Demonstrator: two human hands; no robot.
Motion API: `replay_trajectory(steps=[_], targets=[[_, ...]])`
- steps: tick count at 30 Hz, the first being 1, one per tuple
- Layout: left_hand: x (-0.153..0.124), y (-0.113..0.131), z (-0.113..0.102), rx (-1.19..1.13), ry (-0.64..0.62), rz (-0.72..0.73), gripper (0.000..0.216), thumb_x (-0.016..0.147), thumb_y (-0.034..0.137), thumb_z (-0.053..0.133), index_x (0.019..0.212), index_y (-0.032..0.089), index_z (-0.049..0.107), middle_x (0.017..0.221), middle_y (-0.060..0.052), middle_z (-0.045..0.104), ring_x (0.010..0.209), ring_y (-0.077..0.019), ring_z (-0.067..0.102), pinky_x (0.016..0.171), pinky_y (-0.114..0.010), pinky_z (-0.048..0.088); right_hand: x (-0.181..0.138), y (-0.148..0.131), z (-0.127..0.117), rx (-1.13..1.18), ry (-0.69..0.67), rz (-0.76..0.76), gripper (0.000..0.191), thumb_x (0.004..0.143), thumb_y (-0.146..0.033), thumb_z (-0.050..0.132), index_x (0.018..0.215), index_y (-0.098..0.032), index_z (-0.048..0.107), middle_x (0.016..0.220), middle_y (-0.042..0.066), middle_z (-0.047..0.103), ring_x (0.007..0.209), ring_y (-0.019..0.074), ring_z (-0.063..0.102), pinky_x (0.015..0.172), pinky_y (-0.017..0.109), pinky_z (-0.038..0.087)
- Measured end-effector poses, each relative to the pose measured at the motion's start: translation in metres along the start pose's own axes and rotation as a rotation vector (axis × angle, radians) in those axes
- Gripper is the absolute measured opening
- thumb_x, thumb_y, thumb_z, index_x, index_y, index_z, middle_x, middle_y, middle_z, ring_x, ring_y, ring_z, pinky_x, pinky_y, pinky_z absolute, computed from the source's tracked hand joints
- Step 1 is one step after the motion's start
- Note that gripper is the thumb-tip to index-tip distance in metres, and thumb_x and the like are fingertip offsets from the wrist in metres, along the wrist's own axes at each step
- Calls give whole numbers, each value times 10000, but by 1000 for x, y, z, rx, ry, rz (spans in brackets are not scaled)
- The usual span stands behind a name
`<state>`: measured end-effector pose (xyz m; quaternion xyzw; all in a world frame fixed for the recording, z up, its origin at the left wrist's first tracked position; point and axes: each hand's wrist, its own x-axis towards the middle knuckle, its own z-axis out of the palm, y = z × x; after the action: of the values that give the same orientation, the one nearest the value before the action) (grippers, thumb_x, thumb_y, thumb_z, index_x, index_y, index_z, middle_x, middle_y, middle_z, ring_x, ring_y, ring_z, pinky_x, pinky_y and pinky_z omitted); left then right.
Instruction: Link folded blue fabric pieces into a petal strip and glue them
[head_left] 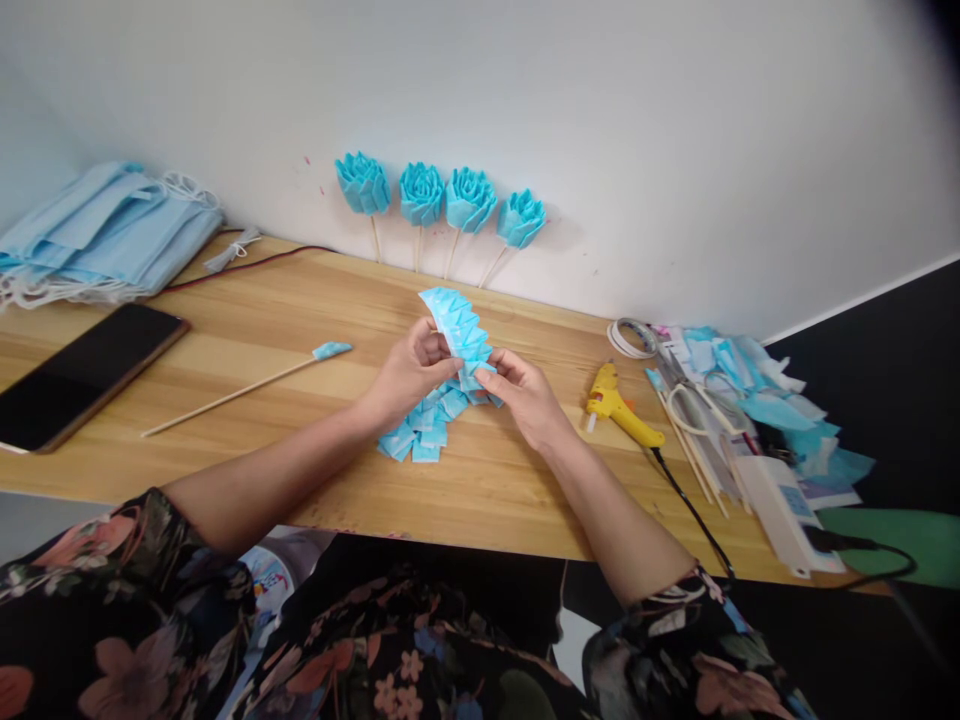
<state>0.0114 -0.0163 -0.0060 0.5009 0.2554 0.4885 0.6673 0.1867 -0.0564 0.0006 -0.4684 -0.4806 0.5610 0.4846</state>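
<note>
Between my two hands is a strip of overlapping folded blue petals [456,322], its upper edge zigzagged. My left hand [416,365] pinches the strip from the left, thumb in front. At the strip's lower right end, my right hand [521,388] grips it between thumb and fingers. Under the hands lies a loose pile of small blue folded pieces [424,428]. To the left, a thin wooden stick [232,393] with a blue wrapped tip [331,350] rests on the table.
Several blue flowers on sticks [421,195] lean on the wall. At left are face masks [105,230] and a phone [86,375]. At right lie a yellow glue gun [622,408], tape [632,338], scissors [694,400], a white power strip [776,515] and blue scraps [772,385].
</note>
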Motion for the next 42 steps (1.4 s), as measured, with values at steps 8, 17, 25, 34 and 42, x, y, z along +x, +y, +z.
replay_trajectory(steps=[8, 17, 25, 34, 42], targets=[[0, 0, 0, 4, 2, -7, 359, 788, 156, 772, 1077, 172, 559, 988, -50, 753, 925, -165, 719, 821, -296, 559, 0, -1, 1, 3, 0, -10, 401, 696, -514, 866, 957, -245, 725, 863, 7, 726, 793, 158, 643, 742, 306, 529], [0, 1, 1, 15, 13, -11, 363, 782, 158, 778, 1071, 175, 561, 1008, -52, 750, 952, -172, 723, 851, -307, 563, -1, -2, 1, -12, -11, 4, 410, 699, -539, 852, 941, -234, 722, 877, 11, 729, 800, 158, 635, 741, 300, 525], [0, 1, 1, 27, -3, -3, 361, 791, 167, 769, 1082, 180, 556, 995, -54, 764, 971, -182, 732, 851, -310, 568, -2, -6, 4, -21, -5, 25, 451, 645, -516, 884, 909, -225, 662, 872, -3, 694, 808, 154, 616, 746, 300, 507], [-1, 2, 2, 45, -40, 24, 367, 795, 195, 786, 1079, 188, 554, 989, -49, 762, 958, -182, 726, 846, -311, 561, -2, -3, 3, -65, 13, -18, 365, 697, -492, 848, 843, -233, 636, 862, 2, 694, 813, 164, 616, 793, 328, 511], [-4, 4, 4, 41, -74, -21, 404, 796, 263, 820, 1091, 197, 552, 1041, -59, 750, 977, -187, 715, 841, -307, 558, -2, -4, 2, -64, 0, -28, 310, 715, -452, 814, 816, -228, 625, 815, -3, 683, 771, 161, 604, 776, 326, 501]])
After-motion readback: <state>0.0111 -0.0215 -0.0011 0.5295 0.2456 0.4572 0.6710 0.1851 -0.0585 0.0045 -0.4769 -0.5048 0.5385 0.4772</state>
